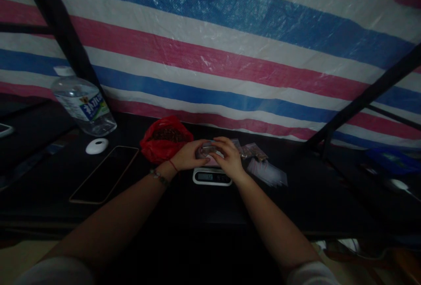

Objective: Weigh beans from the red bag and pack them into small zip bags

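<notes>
A small clear container (208,148) sits over the top of a white digital kitchen scale (212,183), whose small display is lit but too dim to read surely. My left hand (189,155) curls round the container's left side, its thumb at the front. From the right, my right hand (229,158) closes on the same container with bent fingers. Part of a pinkish surface shows beneath it. Beside my left hand lies an open red plastic bag (151,148) with small dark brown pieces inside.
Small filled zip bags (255,151) and a stack of clear flat bags (269,173) lie right of the scale. Leftward are a phone (104,175), a white mouse (97,146) and a large plastic bottle (83,103). A striped sheet (230,61) hangs behind the dark table (171,201).
</notes>
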### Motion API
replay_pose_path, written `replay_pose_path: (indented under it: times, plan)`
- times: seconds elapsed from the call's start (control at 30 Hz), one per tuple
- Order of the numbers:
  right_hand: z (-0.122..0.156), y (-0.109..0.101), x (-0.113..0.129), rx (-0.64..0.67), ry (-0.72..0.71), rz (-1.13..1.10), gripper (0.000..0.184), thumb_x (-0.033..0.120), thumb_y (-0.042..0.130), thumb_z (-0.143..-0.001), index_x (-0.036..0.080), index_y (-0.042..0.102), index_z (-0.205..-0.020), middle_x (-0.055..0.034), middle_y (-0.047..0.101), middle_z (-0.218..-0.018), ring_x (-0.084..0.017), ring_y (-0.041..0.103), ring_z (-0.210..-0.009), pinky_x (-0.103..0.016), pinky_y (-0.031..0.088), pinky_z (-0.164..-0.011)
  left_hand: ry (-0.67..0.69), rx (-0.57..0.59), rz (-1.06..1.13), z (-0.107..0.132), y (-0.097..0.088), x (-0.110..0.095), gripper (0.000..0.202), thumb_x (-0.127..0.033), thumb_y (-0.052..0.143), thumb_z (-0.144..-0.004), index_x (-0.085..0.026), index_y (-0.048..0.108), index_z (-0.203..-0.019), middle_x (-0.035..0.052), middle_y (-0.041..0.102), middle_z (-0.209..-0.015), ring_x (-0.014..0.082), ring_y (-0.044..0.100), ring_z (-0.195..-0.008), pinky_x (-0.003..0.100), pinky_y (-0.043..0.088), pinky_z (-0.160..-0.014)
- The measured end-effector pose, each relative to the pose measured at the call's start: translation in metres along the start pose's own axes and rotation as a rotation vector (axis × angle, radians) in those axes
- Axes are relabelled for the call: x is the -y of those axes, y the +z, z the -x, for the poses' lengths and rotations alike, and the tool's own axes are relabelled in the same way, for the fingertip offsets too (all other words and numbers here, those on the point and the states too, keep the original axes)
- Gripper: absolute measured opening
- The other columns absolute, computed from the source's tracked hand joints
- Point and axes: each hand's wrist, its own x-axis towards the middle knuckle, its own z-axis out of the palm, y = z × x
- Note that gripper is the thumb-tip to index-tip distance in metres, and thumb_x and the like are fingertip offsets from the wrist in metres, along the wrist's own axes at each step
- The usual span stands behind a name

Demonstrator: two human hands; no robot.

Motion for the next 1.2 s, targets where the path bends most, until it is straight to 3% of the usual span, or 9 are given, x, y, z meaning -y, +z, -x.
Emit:
replay_pose_path:
  times: [0.17, 0.4, 0.63, 0.73, 0.9, 1.07, 1.2]
  plan:
    - [-0.001, -0.003, 0.007, -0.018, -0.076, 0.078, 0.033, 0.024, 0.063, -0.085, 0.030, 0.064, -0.117, -0.0055, 0.063, -0.116, -0.021, 0.059, -0.110, -0.038, 0.048, -0.096, 0.011, -0.004, 0.012, 0.001, 0.001, 0.004, 0.052, -0.031, 0.068, -0.072, -0.014, 0.055, -0.119, 0.0092, 0.066, -0.110, 0.0219, 0.063, -0.094, 0.034, 0.049, -0.084]
    - [0.002, 0.000, 0.001, 0.012, -0.004, 0.028, 0.041, 0.026, 0.065, -0.082, 0.032, 0.060, -0.123, -0.0067, 0.058, -0.115, -0.021, 0.057, -0.108, -0.038, 0.053, -0.090, -0.011, -0.079, 0.000, 0.001, 0.001, 0.010, 0.051, -0.031, 0.067, -0.071, -0.015, 0.056, -0.117, 0.0093, 0.066, -0.107, 0.0225, 0.062, -0.092, 0.035, 0.049, -0.082]
    - [0.000, -0.004, -0.006, 0.100, 0.019, 0.090, 0.060, 0.014, 0.058, -0.078, 0.030, 0.047, -0.135, -0.0076, 0.055, -0.124, -0.020, 0.055, -0.113, -0.038, 0.050, -0.095, -0.058, -0.160, 0.097, 0.000, -0.003, 0.015, 0.045, -0.029, 0.063, -0.074, -0.014, 0.058, -0.117, 0.0056, 0.064, -0.088, 0.0190, 0.060, -0.077, 0.032, 0.047, -0.072]
    - [-0.003, -0.008, -0.013, 0.046, 0.037, 0.148, 0.059, 0.010, 0.055, -0.076, 0.025, 0.050, -0.133, -0.0085, 0.058, -0.119, -0.021, 0.057, -0.109, -0.039, 0.049, -0.095, -0.115, -0.250, 0.274, -0.001, -0.002, 0.020, 0.046, -0.029, 0.067, -0.072, -0.015, 0.060, -0.115, 0.0044, 0.064, -0.086, 0.0179, 0.059, -0.079, 0.030, 0.046, -0.074]
    - [-0.006, -0.012, -0.030, -0.040, 0.137, 0.258, 0.045, 0.018, 0.063, -0.075, 0.019, 0.060, -0.119, -0.0105, 0.063, -0.116, -0.024, 0.057, -0.111, -0.043, 0.044, -0.099, -0.246, -0.401, 0.931, -0.005, -0.004, 0.021, 0.049, -0.032, 0.064, -0.073, -0.018, 0.055, -0.119, 0.0025, 0.063, -0.084, 0.0128, 0.057, -0.069, 0.023, 0.044, -0.063]
    - [-0.003, -0.007, -0.043, 0.062, 0.245, 0.281, 0.047, 0.019, 0.068, -0.071, 0.017, 0.062, -0.117, -0.0106, 0.066, -0.114, -0.025, 0.058, -0.110, -0.043, 0.043, -0.100, -0.393, -0.330, 1.279, -0.005, -0.018, 0.014, 0.050, -0.033, 0.056, -0.075, -0.018, 0.052, -0.123, 0.0052, 0.066, -0.088, 0.0155, 0.059, -0.064, 0.025, 0.044, -0.052]
    - [-0.002, -0.007, -0.043, 0.112, 0.224, 0.279, 0.057, 0.023, 0.070, -0.070, 0.019, 0.056, -0.125, -0.0108, 0.063, -0.118, -0.025, 0.056, -0.113, -0.043, 0.041, -0.100, -0.419, -0.312, 1.408, -0.005, -0.023, 0.011, 0.052, -0.036, 0.050, -0.077, -0.015, 0.052, -0.124, 0.0069, 0.067, -0.088, 0.0171, 0.060, -0.065, 0.029, 0.049, -0.056]
